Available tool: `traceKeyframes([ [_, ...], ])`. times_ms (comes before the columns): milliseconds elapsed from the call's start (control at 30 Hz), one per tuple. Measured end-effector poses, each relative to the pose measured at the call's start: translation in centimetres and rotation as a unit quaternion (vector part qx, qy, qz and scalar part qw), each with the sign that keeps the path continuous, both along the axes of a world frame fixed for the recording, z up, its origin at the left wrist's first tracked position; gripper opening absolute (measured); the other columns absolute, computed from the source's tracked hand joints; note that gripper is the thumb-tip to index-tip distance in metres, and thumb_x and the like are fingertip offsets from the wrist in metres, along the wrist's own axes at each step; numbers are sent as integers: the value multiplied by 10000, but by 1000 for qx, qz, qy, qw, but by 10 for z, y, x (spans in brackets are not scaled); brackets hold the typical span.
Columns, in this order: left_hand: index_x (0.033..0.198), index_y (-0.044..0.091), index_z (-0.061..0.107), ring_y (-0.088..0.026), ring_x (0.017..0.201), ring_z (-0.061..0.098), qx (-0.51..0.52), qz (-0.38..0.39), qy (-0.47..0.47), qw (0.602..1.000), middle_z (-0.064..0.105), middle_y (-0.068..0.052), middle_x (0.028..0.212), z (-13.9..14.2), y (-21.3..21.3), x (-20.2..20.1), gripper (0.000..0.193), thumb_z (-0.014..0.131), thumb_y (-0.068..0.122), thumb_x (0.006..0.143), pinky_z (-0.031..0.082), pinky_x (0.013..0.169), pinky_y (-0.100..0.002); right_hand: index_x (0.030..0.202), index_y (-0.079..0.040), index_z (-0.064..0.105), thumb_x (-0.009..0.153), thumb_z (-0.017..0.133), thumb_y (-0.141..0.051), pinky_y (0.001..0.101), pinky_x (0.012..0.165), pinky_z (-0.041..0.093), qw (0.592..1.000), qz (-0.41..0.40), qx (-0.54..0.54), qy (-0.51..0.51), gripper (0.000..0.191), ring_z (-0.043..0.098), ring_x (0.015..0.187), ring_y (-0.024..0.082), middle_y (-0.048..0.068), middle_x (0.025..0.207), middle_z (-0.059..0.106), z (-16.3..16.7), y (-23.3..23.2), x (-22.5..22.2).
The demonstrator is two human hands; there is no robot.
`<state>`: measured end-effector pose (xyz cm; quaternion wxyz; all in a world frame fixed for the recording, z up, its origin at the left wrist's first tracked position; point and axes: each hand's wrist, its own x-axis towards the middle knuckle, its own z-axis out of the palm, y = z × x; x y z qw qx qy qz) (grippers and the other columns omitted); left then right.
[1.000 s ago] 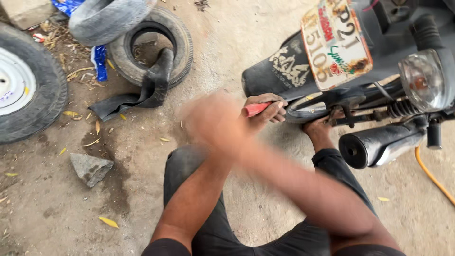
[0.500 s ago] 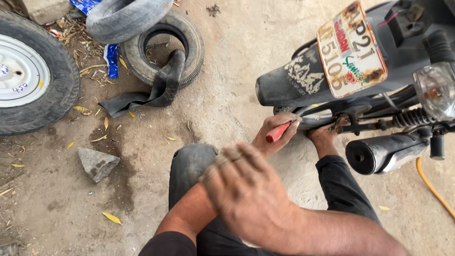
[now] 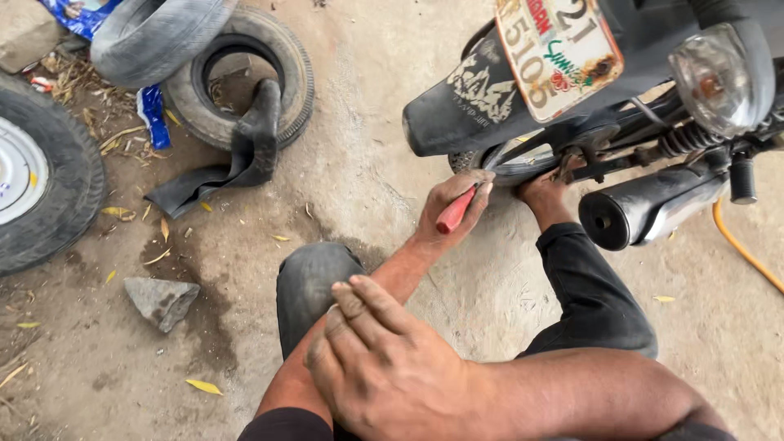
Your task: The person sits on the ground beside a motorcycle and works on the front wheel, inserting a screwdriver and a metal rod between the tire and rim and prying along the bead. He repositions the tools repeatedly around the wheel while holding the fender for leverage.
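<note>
The left hand (image 3: 438, 202) is clamped on a red-handled metal tool (image 3: 454, 214), its tip pressed against the motorcycle's black rubber rear tyre (image 3: 523, 169), probably for leverage. The right hand (image 3: 384, 367) lies flat and unclenched on the left forearm, steadying it.

tool tip (image 3: 482, 189): hidden behind fingers; car wheel (image 3: 33, 175): cut by left edge

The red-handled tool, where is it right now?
In the head view, the red-handled tool sits in the left hand, just right of centre, beside the motorcycle's rear wheel, under the black mudguard.
</note>
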<state>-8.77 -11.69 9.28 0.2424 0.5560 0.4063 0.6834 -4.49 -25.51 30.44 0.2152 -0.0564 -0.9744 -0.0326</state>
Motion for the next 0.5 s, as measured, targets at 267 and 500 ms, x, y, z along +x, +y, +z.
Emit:
traceKeyframes([
  [267,1205,-37,657,-224,1012,707,35,157,244,956,752,-138,1152,21,-15,13,300,647,146,968,527,895,-355,881,-44,699,846,606,-199,412,918,482,965,-195,64,-165,185,675,893,263,121,883,710,-132,109,19],
  [500,1242,37,667,-192,958,673,-158,-5,62,985,740,-106,1073,57,-19,17,227,642,168,1058,556,876,-306,905,-63,703,783,607,-268,491,993,478,998,-47,-8,38,257,681,947,285,115,919,704,-12,28,25],
])
